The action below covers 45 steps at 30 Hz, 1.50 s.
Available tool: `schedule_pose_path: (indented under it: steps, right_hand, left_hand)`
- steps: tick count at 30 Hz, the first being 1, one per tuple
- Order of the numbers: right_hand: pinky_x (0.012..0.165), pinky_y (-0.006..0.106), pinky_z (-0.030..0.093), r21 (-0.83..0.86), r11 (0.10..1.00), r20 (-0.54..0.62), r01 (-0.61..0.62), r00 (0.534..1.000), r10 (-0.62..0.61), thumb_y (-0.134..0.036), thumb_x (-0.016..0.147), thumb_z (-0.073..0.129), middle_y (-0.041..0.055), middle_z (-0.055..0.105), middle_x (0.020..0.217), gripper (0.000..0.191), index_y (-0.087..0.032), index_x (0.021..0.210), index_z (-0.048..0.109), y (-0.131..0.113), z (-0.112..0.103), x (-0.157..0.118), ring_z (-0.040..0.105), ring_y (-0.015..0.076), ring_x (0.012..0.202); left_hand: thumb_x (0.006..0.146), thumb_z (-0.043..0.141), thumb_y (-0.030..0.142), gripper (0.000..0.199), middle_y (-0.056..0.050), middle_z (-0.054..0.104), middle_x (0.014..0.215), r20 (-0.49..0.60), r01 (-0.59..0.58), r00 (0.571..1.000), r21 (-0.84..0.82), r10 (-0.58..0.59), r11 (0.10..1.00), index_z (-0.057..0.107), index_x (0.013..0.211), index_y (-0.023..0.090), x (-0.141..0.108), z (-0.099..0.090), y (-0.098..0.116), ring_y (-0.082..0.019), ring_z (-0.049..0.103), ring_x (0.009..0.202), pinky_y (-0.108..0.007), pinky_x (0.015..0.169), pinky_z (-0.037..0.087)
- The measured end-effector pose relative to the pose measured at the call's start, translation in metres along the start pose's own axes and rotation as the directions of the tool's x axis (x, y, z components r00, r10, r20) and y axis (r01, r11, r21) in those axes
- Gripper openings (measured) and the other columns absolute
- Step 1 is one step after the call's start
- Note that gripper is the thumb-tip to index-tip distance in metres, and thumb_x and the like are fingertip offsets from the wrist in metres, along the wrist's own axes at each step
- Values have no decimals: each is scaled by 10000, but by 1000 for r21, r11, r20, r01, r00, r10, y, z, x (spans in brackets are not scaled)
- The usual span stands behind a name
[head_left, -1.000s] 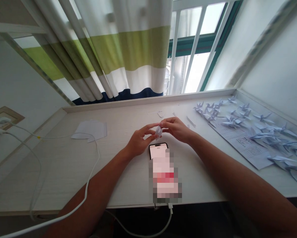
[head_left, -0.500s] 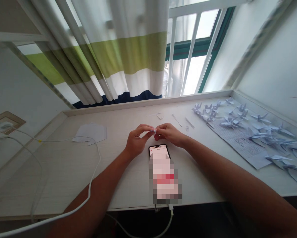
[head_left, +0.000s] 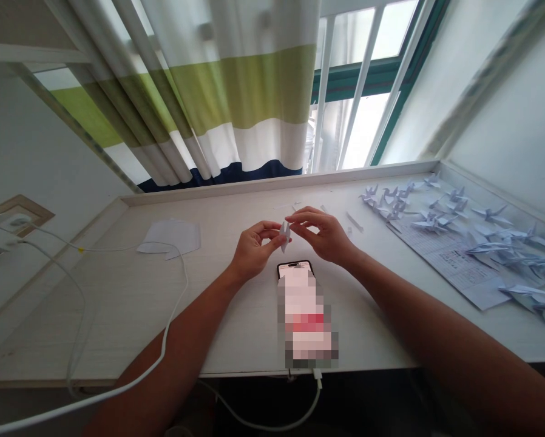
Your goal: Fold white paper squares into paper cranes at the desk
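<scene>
"Pale curtain (head_left: 267, 85) with a green band, barred window (head_left: 358, 121) beside it, and below them a white counter (head_left: 245, 328) with a raised rim. Where are the hands?"

"Close together, just above the middle of the counter. The left hand (head_left: 254, 249) has its thumb and fingers pinched on a small piece of folded paper (head_left: 285, 240), held upright."

"And the right hand (head_left: 329, 237)?"

"Right up against the paper's upper end — thumb and index finger a little parted, the other fingers curved. Whether the tips touch it or sit just beside it, I can't tell."

"What lies around them?"

"Just nearer the person, a phone (head_left: 302, 303) lies face up, its screen mostly blurred, with a white cable (head_left: 318, 379) at its near end. Off to the left are some white sheets (head_left: 176, 237); beyond the right hand, thin paper strips (head_left: 355, 221)."

"And far right?"

"Folded paper cranes (head_left: 434, 221) — many, crowded on and around a printed sheet (head_left: 482, 284)."
</scene>
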State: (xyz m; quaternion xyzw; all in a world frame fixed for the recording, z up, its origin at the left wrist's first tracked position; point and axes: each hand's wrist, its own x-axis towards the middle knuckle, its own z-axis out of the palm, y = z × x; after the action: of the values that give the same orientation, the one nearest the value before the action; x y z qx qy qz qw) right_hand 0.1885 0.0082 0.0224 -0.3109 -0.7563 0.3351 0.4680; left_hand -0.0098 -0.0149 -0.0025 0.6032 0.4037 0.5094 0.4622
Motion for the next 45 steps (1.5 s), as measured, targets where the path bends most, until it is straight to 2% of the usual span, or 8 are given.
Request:
schedule_pose_path:
  steps: [6,13,19,24,28,31,37,45]
  right_hand:
    - [829,377,552,28,999,114,-21,993,18,-377,918,659,41,702,930,166,-236,912,745,-6,-7,-1,656,187,861]
    - [720,338,540,-7,999,151,36,988,-35,-314,880,670,31,676,846,139,-237,944,767,-18,-6,-3,634,161,744]
    - [688,321,534,-68,996,186,50,982,-36,-262,856,660,35,683,846,96,-218,853,745,-18,-10,-3,630,158,740]
    - [727,327,537,-88,995,246,-50,967,70,-203,834,627,33,692,829,53,-191,806,671,-13,-8,-4,643,159,755]
    - [699,323,533,107,965,216,-238,953,212,-199,815,611,11,676,737,39,-183,786,633,-5,-9,-1,662,160,706]
    - [710,327,537,262,929,109,-263,964,243,-224,815,622,-5,664,704,48,-181,801,639,0,-12,1,664,156,679]
    - [713,314,514,19,985,303,-173,940,159,-395,891,653,42,739,765,250,-172,789,699,-6,-9,-4,666,163,720]
    - [628,274,436,-203,978,279,-46,955,103,-378,964,566,31,710,709,318,-166,762,688,-7,-4,-5,615,134,637]
  left_hand:
    - [789,819,356,422,-74,781,883,252,127,964,-168,-82,978,608,1110,182,-2,-10,5,-238,753,891,-402,887,542]
    - [784,825,347,498,-73,781,865,388,261,907,-214,-163,941,546,1170,200,-3,-17,2,-228,745,866,-395,856,549]
    - [773,830,357,491,-60,769,855,375,255,909,-150,-183,955,554,1149,201,-3,-16,4,-231,742,864,-399,843,558]
    - [803,804,320,431,-47,747,840,373,166,918,-63,-131,984,575,1147,196,-2,-18,3,-211,726,865,-374,850,549]
    - [807,797,326,428,-42,735,825,402,153,906,-13,-135,988,587,1157,195,-2,-19,4,-221,725,880,-366,830,552]
    - [805,798,323,426,-35,733,813,400,181,904,-39,-151,983,580,1150,198,-2,-20,4,-227,732,878,-374,824,559]
    - [819,791,310,405,-52,745,842,365,173,920,-49,-143,984,575,1139,186,-1,-20,1,-219,730,879,-372,836,557]
    - [832,778,310,356,-43,749,848,313,56,947,41,-65,998,594,1108,181,0,-19,-2,-232,741,906,-385,875,537]
